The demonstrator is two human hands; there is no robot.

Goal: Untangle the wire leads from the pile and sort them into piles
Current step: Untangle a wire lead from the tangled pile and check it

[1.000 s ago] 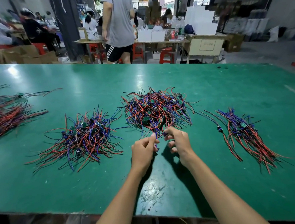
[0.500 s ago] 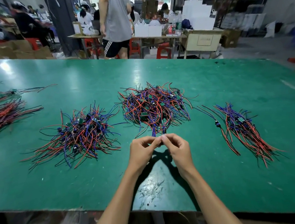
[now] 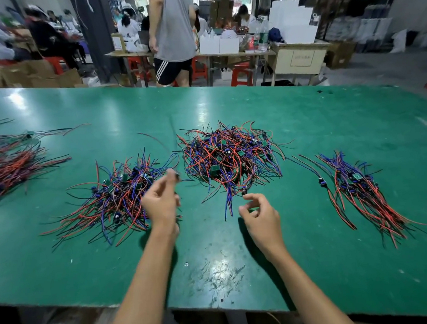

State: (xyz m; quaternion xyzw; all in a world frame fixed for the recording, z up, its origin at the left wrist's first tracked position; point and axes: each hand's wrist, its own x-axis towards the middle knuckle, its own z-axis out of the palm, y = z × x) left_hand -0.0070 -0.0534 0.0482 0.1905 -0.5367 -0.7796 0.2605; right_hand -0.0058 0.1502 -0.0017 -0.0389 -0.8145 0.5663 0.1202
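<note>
Green table [image 3: 306, 118] spreads out under both my arms, and I take the tangled middle pile [image 3: 228, 154] of red, blue and black wire leads as my landmark. My left hand [image 3: 160, 201] hangs to the left of that pile and a little nearer to me, above the right edge of the left pile [image 3: 113, 198]; its fingertips pinch a small dark part with one thin lead [image 3: 160, 143] trailing up and away, though the motion blur keeps me from making out the piece itself. My right hand [image 3: 260, 215] sits just on my side of the middle pile, fingers loosely curled and grasping nothing that I can see, its fingertips close to the ends of a few blue and red leads that stick out of the pile toward me. To the right of the middle pile, well apart from it, lies the right pile [image 3: 363, 191], its leads combed out roughly parallel and slanting toward me. Far to the left of the middle pile, past the left pile and cut by the picture's edge, lies another bundle [image 3: 6, 168] of mostly red leads. Beyond the middle pile, past the table's far edge, a person in a grey shirt [image 3: 174, 29] stands among other tables, red stools and cardboard boxes.
</note>
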